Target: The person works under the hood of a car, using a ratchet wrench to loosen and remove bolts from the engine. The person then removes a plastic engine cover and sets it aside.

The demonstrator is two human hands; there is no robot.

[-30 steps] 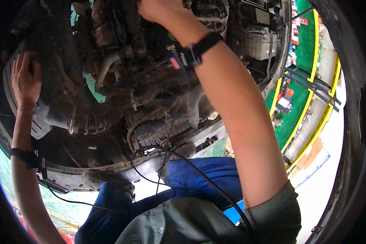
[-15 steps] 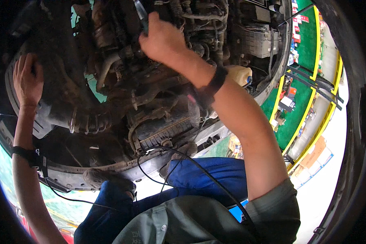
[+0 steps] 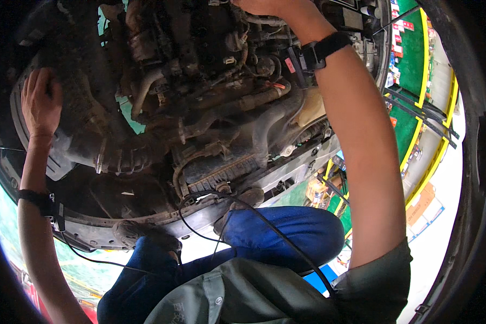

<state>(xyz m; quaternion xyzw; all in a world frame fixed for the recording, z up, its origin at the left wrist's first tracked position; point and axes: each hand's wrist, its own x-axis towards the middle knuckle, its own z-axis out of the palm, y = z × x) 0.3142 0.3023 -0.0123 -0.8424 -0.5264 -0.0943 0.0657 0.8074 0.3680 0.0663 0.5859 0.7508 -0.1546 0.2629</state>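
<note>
I was looking remotely into a vehicle workshop: grimy engine parts (image 3: pixel 221 171) and hoses (image 3: pixel 270 119) lay exposed, with yellow-edged shelving (image 3: pixel 436 159) and a cardboard box (image 3: pixel 422 205) beyond.

Yellow-edged shelving (image 3: pixel 412 70) stands right, pale-green floor (image 3: pixel 6 232) left.

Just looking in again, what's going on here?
A person is bent over a grimy engine bay. The left hand rests on a dark housing at the left. The right hand is at the picture's top edge, partly cut off, so whatever it might hold cannot be seen.
</note>
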